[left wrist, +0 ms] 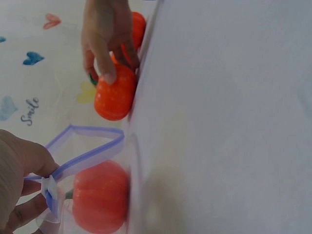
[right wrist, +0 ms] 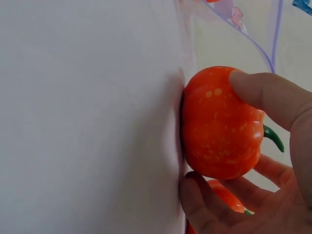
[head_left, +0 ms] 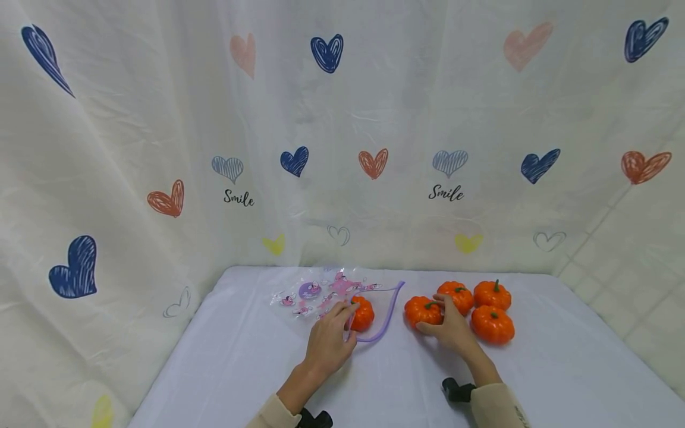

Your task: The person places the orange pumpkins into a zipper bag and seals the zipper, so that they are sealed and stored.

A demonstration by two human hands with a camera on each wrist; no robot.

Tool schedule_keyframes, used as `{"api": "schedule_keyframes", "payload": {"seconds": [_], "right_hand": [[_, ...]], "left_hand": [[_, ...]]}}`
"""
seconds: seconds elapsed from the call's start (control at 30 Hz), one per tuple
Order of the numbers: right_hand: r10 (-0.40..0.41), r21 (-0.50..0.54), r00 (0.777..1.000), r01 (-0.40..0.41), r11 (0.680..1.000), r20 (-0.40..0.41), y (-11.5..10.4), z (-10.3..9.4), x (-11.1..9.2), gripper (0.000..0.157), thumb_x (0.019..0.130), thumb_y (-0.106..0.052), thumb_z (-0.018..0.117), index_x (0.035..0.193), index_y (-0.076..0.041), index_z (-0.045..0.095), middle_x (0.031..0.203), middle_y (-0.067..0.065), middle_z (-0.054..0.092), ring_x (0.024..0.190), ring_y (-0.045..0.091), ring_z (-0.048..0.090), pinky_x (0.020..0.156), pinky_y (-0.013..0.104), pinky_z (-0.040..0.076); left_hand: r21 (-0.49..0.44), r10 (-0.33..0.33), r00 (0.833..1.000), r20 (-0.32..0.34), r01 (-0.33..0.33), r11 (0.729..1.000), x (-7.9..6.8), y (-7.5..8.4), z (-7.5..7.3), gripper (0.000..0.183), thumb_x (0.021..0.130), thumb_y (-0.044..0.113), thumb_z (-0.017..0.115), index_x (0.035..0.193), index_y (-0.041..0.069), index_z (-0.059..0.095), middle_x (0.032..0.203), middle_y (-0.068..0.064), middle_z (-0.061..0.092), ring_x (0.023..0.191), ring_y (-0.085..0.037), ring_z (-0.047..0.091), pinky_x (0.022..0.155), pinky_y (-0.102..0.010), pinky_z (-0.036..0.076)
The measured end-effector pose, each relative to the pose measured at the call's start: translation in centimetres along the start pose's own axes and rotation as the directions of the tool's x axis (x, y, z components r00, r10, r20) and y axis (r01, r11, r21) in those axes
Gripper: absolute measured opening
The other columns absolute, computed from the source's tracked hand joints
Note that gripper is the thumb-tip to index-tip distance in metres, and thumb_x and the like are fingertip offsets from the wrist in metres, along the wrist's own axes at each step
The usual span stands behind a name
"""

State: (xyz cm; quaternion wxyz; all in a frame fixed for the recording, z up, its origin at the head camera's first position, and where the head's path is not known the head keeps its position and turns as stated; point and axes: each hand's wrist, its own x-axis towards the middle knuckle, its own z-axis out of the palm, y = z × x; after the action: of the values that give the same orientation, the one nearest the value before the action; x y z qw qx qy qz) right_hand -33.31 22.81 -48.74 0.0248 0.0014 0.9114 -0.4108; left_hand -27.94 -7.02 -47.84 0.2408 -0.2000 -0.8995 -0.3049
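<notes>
A clear zip bag [head_left: 299,306] with pink and purple cartoon prints lies on the table, its purple-edged mouth spread toward the right. One small orange pumpkin [left wrist: 101,197] sits inside, seen through the plastic in the left wrist view. My left hand [head_left: 329,342] pinches the bag's rim by the white and blue zip slider [left wrist: 49,192]. To the right of the bag, my right hand [head_left: 455,330] grips a second orange pumpkin [right wrist: 222,124] with a green stem. The thumb is on one side of it and the fingers on the other, and its base is close to the tabletop.
Beyond my right hand several more orange pumpkins [head_left: 493,324] stand grouped on the white-covered table [head_left: 556,368]. A white curtain [head_left: 396,226] printed with hearts hangs behind the table. Dark wrist-worn devices [head_left: 457,390] show below both hands.
</notes>
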Motion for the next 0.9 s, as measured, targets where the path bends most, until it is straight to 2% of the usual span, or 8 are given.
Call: {"api": "schedule_keyframes", "payload": {"seconds": [0.23,0.37,0.47,0.57,0.67,0.9], "right_hand": [[-0.017,-0.015,1.0,0.017,1.0,0.023,-0.5,-1.1,-0.7,0.092,0.09,-0.041,0.077,0.16,-0.013,0.026,0.163,0.024,0.029,0.146,0.05,0.029,0.113,0.074,0.03],[-0.063,-0.008,0.998,0.063,0.998,0.01,-1.2,-1.8,-1.1,0.09,0.09,-0.039,0.077,0.16,-0.012,0.027,0.164,0.025,0.027,0.148,0.05,0.027,0.114,0.074,0.029],[-0.096,0.003,0.995,0.096,0.995,-0.011,-1.8,-2.0,-1.3,0.089,0.09,-0.037,0.077,0.16,-0.01,0.029,0.163,0.025,0.028,0.148,0.049,0.027,0.115,0.073,0.028],[-0.122,0.007,0.992,0.123,0.992,-0.03,-2.3,-2.0,-1.4,0.088,0.09,-0.037,0.078,0.159,-0.011,0.03,0.163,0.023,0.029,0.148,0.047,0.029,0.115,0.072,0.031],[-0.154,0.011,0.987,0.155,0.988,-0.051,-3.0,-1.9,-1.6,0.087,0.089,-0.037,0.078,0.158,-0.012,0.032,0.161,0.022,0.031,0.146,0.045,0.031,0.114,0.07,0.035],[-0.21,0.004,0.976,0.211,0.978,-0.063,-4.8,-1.8,-2.2,0.083,0.089,-0.03,0.079,0.156,-0.013,0.034,0.156,0.021,0.034,0.137,0.043,0.042,0.107,0.062,0.048]], "left_hand": [[-0.007,-0.01,1.0,0.002,0.01,1.0,0.0,0.0,0.0,0.053,0.083,0.009,0.081,0.134,0.01,0.068,0.122,-0.004,0.07,0.072,-0.003,0.051,0.071,-0.014,0.055],[-0.011,-0.014,1.0,-0.001,0.014,1.0,0.0,0.0,-0.1,0.053,0.083,0.009,0.082,0.134,0.01,0.068,0.124,-0.004,0.07,0.073,-0.004,0.053,0.073,-0.015,0.056],[-0.006,-0.008,1.0,-0.014,0.008,1.0,0.0,0.0,-0.1,0.053,0.082,0.009,0.082,0.133,0.01,0.068,0.123,-0.005,0.07,0.079,-0.007,0.061,0.077,-0.019,0.058],[0.002,0.0,1.0,-0.029,0.0,1.0,0.1,-0.1,-0.2,0.053,0.082,0.008,0.082,0.133,0.01,0.069,0.123,-0.005,0.071,0.095,-0.015,0.07,0.085,-0.026,0.061],[0.01,0.002,0.999,-0.038,-0.002,1.0,0.1,-0.1,-0.3,0.052,0.081,0.008,0.083,0.132,0.01,0.069,0.123,-0.006,0.071,0.108,-0.02,0.071,0.091,-0.032,0.061],[0.01,0.001,0.999,-0.041,-0.001,1.0,0.1,0.0,-0.4,0.051,0.082,0.009,0.082,0.131,0.009,0.07,0.122,-0.006,0.071,0.109,-0.021,0.071,0.092,-0.033,0.06]]}}
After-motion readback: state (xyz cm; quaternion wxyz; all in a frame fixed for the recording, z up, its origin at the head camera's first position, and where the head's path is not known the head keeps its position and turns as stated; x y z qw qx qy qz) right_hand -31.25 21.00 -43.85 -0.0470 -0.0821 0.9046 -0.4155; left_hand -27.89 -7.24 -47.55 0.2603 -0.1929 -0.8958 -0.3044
